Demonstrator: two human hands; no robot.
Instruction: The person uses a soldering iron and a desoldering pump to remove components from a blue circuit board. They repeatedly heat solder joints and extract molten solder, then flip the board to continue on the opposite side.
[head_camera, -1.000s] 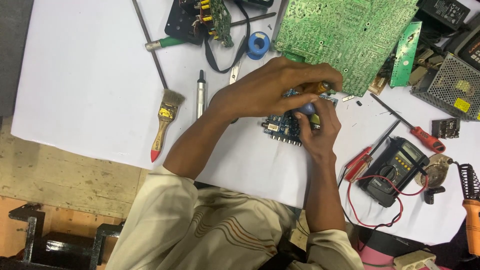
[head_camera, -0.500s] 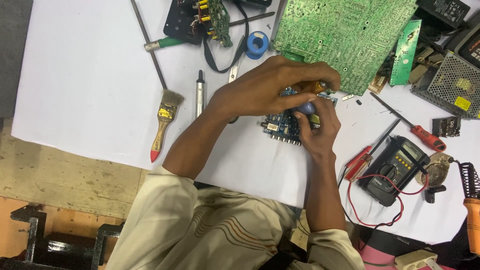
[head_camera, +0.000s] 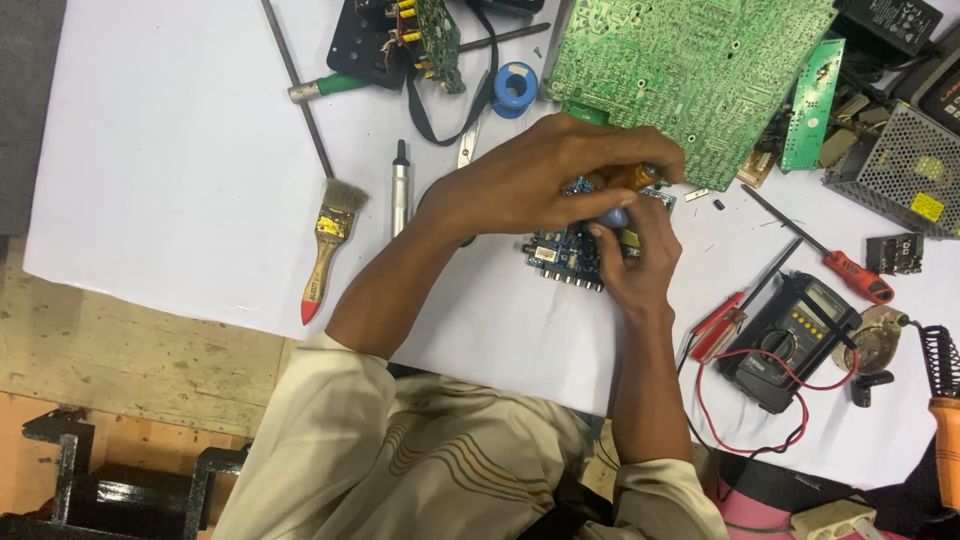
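Two hands meet over a small blue circuit board (head_camera: 565, 250) mid-worktop: my left hand (head_camera: 540, 180) curls closed around an orange-handled tool (head_camera: 634, 177), my right hand (head_camera: 635, 258) pinches a blue-tipped part (head_camera: 612, 217) upon it.

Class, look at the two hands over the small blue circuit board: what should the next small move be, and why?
Probably keep the right hand bracing the small blue circuit board while the left hand works the orange-handled tool at its top edge. Both hands crowd the board, which lies loose on the white table, so it would likely slide if released.
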